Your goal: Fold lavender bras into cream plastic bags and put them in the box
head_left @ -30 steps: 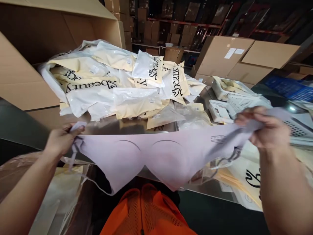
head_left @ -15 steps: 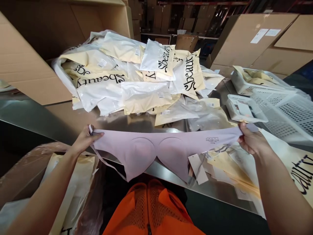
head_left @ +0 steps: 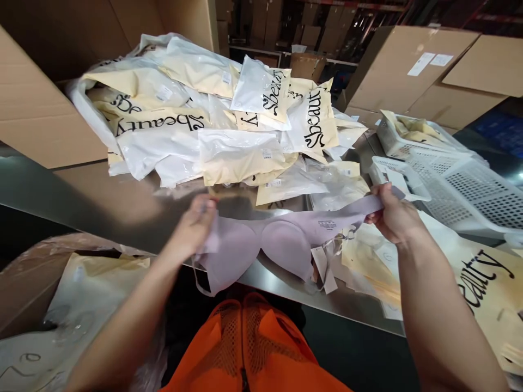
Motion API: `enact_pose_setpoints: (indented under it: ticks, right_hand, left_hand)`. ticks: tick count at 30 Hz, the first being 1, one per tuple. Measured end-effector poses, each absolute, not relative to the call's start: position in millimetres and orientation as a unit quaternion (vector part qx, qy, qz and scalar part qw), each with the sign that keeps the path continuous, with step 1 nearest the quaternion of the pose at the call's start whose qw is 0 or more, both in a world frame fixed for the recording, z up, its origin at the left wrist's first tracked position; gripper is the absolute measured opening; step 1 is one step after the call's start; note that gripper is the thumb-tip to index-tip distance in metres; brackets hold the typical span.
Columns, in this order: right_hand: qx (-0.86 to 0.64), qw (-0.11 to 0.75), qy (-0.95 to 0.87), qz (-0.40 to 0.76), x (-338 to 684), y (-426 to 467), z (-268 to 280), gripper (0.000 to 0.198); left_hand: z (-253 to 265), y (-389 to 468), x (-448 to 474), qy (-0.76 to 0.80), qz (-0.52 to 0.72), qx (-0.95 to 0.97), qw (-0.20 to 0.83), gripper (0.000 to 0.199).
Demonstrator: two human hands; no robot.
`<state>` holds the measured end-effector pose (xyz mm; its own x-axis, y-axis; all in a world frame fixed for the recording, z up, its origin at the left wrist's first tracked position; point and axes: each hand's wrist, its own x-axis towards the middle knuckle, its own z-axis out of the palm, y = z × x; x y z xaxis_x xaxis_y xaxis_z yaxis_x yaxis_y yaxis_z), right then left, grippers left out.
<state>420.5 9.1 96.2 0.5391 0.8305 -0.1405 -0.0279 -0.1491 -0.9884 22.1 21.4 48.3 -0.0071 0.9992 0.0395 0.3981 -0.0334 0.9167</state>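
Observation:
Between my hands a lilac bra (head_left: 286, 242) hangs over the front edge of the metal table (head_left: 163, 215), its cups toward the bottom. My left hand (head_left: 199, 220) pinches one end of its band, which folds over the left cup. The other end of the band is gripped in my right hand (head_left: 390, 215), with a short piece sticking out past the fingers. White tags (head_left: 324, 269) dangle from the bra near the right cup. Printed text shows on the band's inner side. A thin strap loops below my left hand.
Behind the bra lies a pile of packed bags (head_left: 241, 155) with black lettering. White plastic baskets (head_left: 457, 185) stand at the right, beside flat cream bags (head_left: 486, 272). Cardboard boxes (head_left: 412, 71) rise behind. A plastic-lined box (head_left: 73, 239) with bags sits at lower left.
My left hand has moved right and inward, folding its end of the band over the cup. My right hand has shifted left and slightly up, and the bra is less stretched.

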Motion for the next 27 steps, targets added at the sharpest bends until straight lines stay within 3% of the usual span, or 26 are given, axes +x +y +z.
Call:
enact_pose_setpoints:
  ticks: [3,7,10,12,14,16,17,19,22,27]
  right_hand:
    - [-0.646,0.576,-0.322,0.383,392,6,104,0.038]
    - [-0.605,0.563,-0.409,0.388,362,-9,106,0.05]
    - [-0.605,0.509,-0.472,0.389,330,-19,104,0.048]
    - [-0.565,0.428,-0.545,0.449,305,-24,104,0.043]
    - [-0.483,0.344,-0.613,0.522,286,-29,105,0.051]
    - [-0.428,0.312,-0.636,0.561,278,-38,102,0.058]
    - [-0.424,0.312,-0.629,0.572,277,-46,97,0.052]
    - [-0.449,0.312,-0.585,0.599,278,-67,77,0.036]
    - [-0.538,0.318,-0.438,0.646,275,-106,28,0.04]
    - [-0.553,0.498,-0.095,0.661,231,-131,-29,0.048]
  left_hand:
    - [36,8,88,0.496,0.309,0.636,0.504,0.068]
    - [17,-3,120,0.41,0.231,0.683,0.559,0.078]
    - [10,-4,108,0.451,0.293,0.614,0.578,0.067]
    - [8,-4,90,0.475,0.37,0.529,0.598,0.06]
    - [7,-6,65,0.491,0.443,0.449,0.601,0.057]
    - [2,-11,33,0.509,0.496,0.399,0.578,0.057]
    - [-1,-15,15,0.52,0.52,0.382,0.561,0.055]
    - [-9,-26,-20,0.542,0.561,0.357,0.514,0.05]
    - [-15,-45,-57,0.589,0.592,0.364,0.413,0.041]
    - [-6,-46,-37,0.571,0.457,0.623,0.276,0.036]
